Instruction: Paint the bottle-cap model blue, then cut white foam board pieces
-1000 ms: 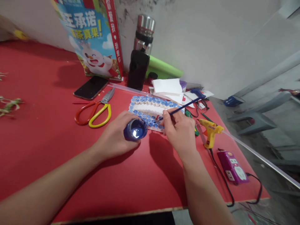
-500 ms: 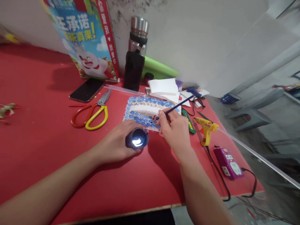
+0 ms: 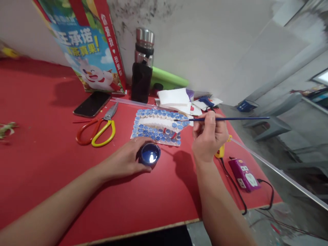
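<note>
My left hand (image 3: 133, 155) is wrapped round a small jar of dark blue paint (image 3: 150, 154), its mouth facing up. In my right hand (image 3: 210, 136) is a thin blue paintbrush (image 3: 230, 119), held nearly level, its bristles pointing left. The brush tip hovers over or touches a craft piece (image 3: 159, 139) covered in rows of blue-and-white round shapes; I cannot tell which. A white raised band (image 3: 156, 123) runs across the middle of this piece. Small red marks show near its right side.
Scissors (image 3: 104, 131) and a phone (image 3: 92, 103) lie left, near a printed bag (image 3: 89, 65). A bottle (image 3: 142, 68) and white papers (image 3: 174, 97) stand behind. A yellow glue gun (image 3: 220, 150), partly hidden, and a purple power socket (image 3: 244, 175) with cables are on the right.
My right hand has moved right and turned the brush from slanted, bristles down on the lower rows, to nearly level. The jar stays in my left hand, its mouth showing more.
</note>
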### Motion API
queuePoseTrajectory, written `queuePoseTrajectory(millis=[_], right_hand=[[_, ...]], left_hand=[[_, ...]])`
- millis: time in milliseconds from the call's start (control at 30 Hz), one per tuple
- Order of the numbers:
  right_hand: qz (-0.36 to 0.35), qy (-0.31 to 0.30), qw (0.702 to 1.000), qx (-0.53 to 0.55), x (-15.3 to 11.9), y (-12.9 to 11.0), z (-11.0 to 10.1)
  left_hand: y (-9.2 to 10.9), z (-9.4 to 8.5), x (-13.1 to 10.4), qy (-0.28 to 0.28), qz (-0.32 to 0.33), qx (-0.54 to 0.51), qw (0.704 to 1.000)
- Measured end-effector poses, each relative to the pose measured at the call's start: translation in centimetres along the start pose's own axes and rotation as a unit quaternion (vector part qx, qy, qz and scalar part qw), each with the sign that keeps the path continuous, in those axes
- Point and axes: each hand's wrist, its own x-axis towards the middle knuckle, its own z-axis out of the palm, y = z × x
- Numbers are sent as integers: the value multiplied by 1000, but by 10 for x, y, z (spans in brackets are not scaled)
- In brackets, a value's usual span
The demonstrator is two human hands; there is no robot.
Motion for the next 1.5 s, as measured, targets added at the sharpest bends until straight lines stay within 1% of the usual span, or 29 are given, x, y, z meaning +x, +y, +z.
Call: queuePoseTrajectory(millis=[100, 167, 200, 267, 333, 400, 500, 567, 733, 833, 967, 1033, 1100, 1233, 1333, 1400, 1500], right_hand=[[-16, 11, 1000, -24, -4, 1, 3], [-42, 1, 998, -41, -9, 2, 4], [-64, -11, 997, -45, -12, 3, 4], [-134, -42, 989, -42, -16, 6, 4], [-210, -64, 975, -36, -19, 11, 3], [-257, -81, 962, -46, -21, 14, 3], [-271, -102, 954, -77, -22, 17, 3], [-279, -108, 951, -77, -23, 16, 3], [-299, -101, 945, -82, -24, 9, 2], [-318, -123, 936, -81, -28, 4, 1], [-291, -163, 940, -65, -34, -1, 0], [-282, -188, 940, -48, -34, -4, 0], [-279, -200, 939, -28, -32, -5, 1], [-251, -166, 954, 2, -27, -7, 1], [-193, -151, 969, 17, -25, -6, -1], [-146, -148, 978, 6, -26, -5, -2], [-106, -154, 982, -5, -28, -3, -1]], left_hand=[[1, -1, 2, -1, 1, -2, 1000], [1, -1, 3, 1, 2, -3, 1000], [1, 0, 3, 3, 2, -3, 1000], [0, 1, 4, 8, 8, -1, 1000], [-1, 2, 4, 10, 22, 0, 1000], [-2, 3, 4, 9, 40, 4, 999], [-3, 3, 4, 18, 60, 18, 998], [-3, 4, 4, 27, 72, 33, 997], [-4, 8, 6, 35, 91, 70, 993], [-5, 9, 8, 36, 96, 63, 993], [-7, 9, 9, 35, 96, 55, 993], [-7, 9, 8, 30, 96, 55, 993], [-6, 9, 5, 25, 95, 57, 993], [-2, 8, -2, 16, 78, 53, 995], [1, 6, -6, 8, 66, 45, 997], [0, 5, -5, 6, 60, 45, 997], [-2, 3, -4, -2, 55, 47, 997]])
